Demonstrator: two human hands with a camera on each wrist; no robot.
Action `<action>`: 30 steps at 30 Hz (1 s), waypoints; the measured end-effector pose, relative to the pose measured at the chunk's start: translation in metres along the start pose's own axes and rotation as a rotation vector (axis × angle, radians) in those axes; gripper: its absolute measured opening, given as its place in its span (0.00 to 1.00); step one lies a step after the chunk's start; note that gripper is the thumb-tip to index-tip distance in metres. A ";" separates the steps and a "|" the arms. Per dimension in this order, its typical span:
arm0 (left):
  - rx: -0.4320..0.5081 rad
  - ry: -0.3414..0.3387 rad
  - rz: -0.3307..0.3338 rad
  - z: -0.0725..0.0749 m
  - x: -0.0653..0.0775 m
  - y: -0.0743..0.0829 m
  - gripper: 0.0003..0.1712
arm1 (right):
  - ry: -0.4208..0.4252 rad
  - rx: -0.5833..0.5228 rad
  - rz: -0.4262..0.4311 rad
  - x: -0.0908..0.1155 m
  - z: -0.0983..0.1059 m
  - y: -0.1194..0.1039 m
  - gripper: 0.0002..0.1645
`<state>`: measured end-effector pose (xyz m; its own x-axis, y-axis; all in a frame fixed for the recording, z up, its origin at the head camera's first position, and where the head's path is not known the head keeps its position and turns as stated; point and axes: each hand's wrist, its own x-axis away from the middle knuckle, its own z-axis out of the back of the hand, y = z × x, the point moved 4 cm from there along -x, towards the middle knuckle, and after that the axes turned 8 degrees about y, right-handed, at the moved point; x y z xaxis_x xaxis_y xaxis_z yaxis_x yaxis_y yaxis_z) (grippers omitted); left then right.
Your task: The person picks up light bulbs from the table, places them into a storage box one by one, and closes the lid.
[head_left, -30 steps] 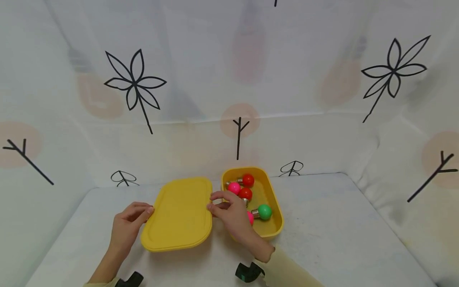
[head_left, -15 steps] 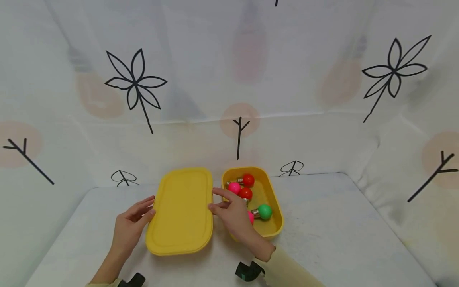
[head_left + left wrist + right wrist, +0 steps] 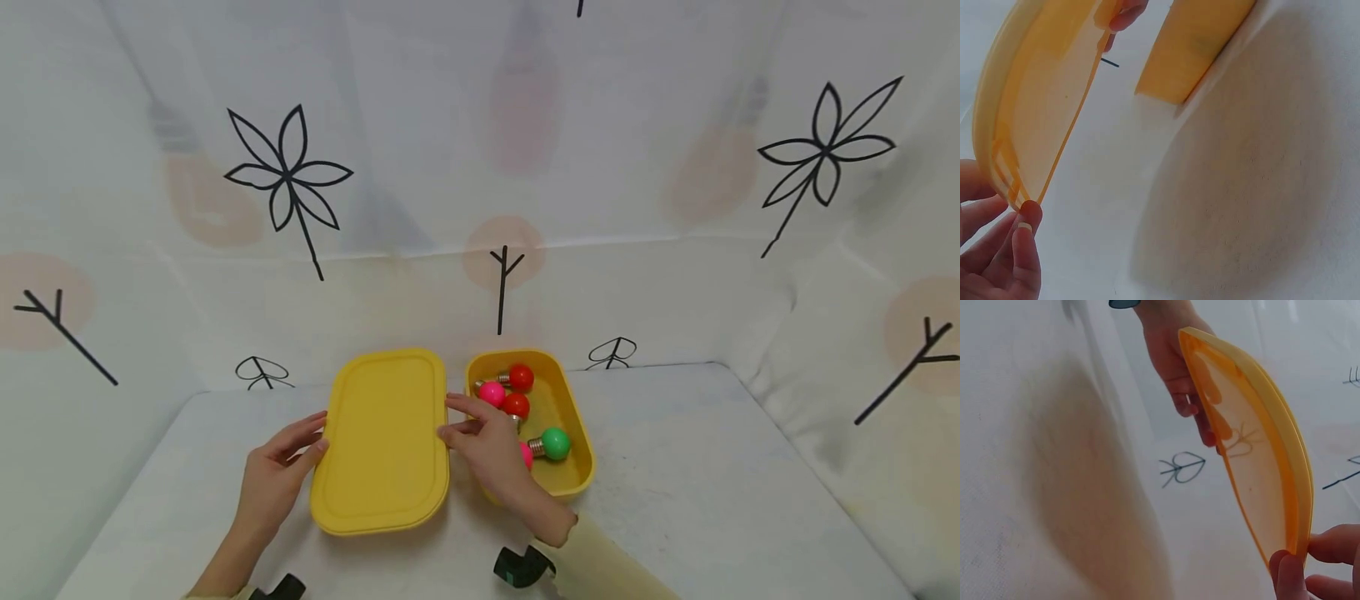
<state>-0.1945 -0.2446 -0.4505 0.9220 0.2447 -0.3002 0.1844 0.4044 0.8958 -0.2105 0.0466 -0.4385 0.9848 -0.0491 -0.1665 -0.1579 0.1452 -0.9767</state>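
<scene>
A yellow plastic lid (image 3: 381, 442), rounded at the corners, is held up over the white table between both hands. My left hand (image 3: 276, 475) grips its left edge, with the thumb (image 3: 1027, 240) in front and fingers on the far side of the rim. At the opposite edge my right hand (image 3: 491, 446) pinches the lid between thumb (image 3: 1289, 575) and fingers. Beneath that hand and to its right stands a yellow box (image 3: 577, 479) holding several small light bulbs, among them a green bulb (image 3: 555, 443), a red bulb (image 3: 521, 377) and a pink bulb (image 3: 492, 393). My right hand partly hides the box's near left side.
The white table (image 3: 697, 483) ends at a pale cloth backdrop (image 3: 420, 300) with black plant drawings, close behind the box. The lid casts a broad shadow (image 3: 1229, 175) on the tabletop.
The lid has turned so its long sides run more straight away from me, its far edge moving back. My left hand has shifted slightly right and spread its fingers along the rim.
</scene>
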 end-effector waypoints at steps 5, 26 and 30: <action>-0.001 -0.010 0.012 -0.002 0.001 0.002 0.20 | 0.002 0.017 0.014 -0.001 0.002 -0.001 0.24; 0.127 -0.108 0.015 -0.027 0.007 0.004 0.22 | 0.080 0.117 0.053 -0.007 0.029 0.006 0.17; 0.127 -0.141 0.031 -0.034 0.010 0.008 0.23 | 0.088 0.143 0.019 -0.008 0.036 0.011 0.17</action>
<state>-0.1957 -0.2092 -0.4577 0.9648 0.1261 -0.2308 0.1882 0.2817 0.9409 -0.2176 0.0843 -0.4434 0.9705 -0.1308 -0.2024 -0.1585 0.2861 -0.9450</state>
